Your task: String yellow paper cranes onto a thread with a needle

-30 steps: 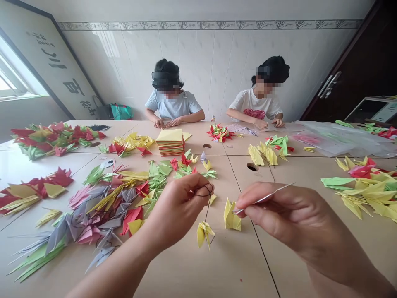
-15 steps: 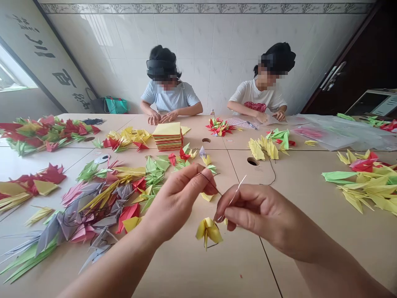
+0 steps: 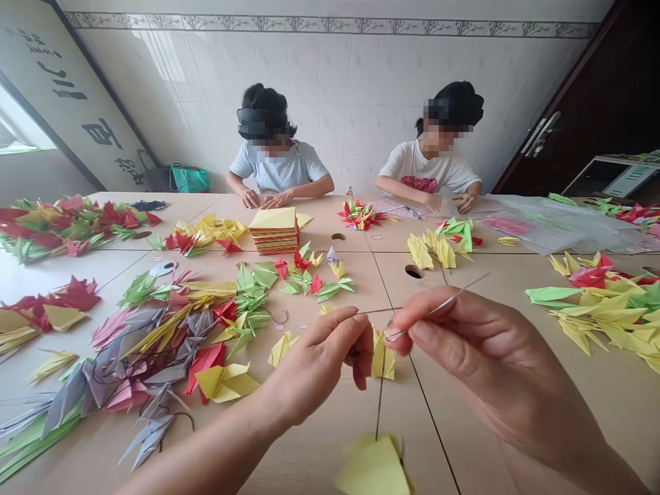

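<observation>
Clearly, both hands are drawn together on fine material, close to each other above the worktop (image 3: 289,447). Taking the space between them as the clock's centre, the left hand (image 3: 333,354) sits towards eight; its grip is pinched, thumb and forefinger together on a dark thread (image 3: 375,311) that runs across to the other hand. Over at four, the right hand (image 3: 456,350) has its grip clamped on a thin silvery strand (image 3: 456,295), one end pointing up towards one o'clock and a bent loop at the fingertips. Whether strand and thread join is hidden by the fingers.

Straight down at six, a yellow folded paper (image 3: 374,467) hangs on a length of dark thread, somewhat blurred. A yellow paper piece (image 3: 383,359) shows in the gap between the hands, beyond the hanging thread.

Towards nine lies a mixed heap of folded papers (image 3: 170,320) in grey, pink, red, yellow and green. At ten stands a square paper stack (image 3: 275,234); at twelve, a red and green cluster (image 3: 362,216); at three, a mostly yellow pile (image 3: 608,316). Across the worktop, one person in light blue (image 3: 278,168) sits between ten and eleven, another in white (image 3: 427,165) near one.
</observation>
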Motion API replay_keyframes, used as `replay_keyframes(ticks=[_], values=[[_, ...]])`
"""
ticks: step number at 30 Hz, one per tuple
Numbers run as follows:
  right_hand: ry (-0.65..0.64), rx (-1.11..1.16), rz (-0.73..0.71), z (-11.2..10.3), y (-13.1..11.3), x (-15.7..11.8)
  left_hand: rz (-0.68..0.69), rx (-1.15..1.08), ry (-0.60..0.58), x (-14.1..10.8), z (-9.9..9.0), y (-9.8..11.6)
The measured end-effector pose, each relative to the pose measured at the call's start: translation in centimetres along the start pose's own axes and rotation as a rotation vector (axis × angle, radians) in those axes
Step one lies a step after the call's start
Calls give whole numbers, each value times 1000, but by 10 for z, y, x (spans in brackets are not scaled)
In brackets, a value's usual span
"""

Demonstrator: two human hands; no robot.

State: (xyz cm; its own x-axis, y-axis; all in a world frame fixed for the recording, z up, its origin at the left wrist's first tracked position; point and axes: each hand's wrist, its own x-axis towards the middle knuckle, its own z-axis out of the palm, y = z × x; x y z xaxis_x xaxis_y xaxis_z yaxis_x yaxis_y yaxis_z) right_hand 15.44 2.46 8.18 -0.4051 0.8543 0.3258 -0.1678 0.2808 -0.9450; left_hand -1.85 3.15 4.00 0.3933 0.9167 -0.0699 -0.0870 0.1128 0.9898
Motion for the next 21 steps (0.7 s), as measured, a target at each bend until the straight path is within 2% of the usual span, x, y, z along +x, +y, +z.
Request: replay_keyframes(ticks=[5,10,14,17,21], values=[[4,-137,17,-3,-7,2,68,-18,56,-3,-3,10],[28,-220,25,-3,-2,3,187,-207,107,-9,-2,22],[23,-167,25,0,4,1,165,-462,-30,-14,1,30],[96,-251,-88,2,5,1,101,-605,-123,-16,2,33],[178,-383,-219,3,6,2,108,-663,-150,-19,3,35]])
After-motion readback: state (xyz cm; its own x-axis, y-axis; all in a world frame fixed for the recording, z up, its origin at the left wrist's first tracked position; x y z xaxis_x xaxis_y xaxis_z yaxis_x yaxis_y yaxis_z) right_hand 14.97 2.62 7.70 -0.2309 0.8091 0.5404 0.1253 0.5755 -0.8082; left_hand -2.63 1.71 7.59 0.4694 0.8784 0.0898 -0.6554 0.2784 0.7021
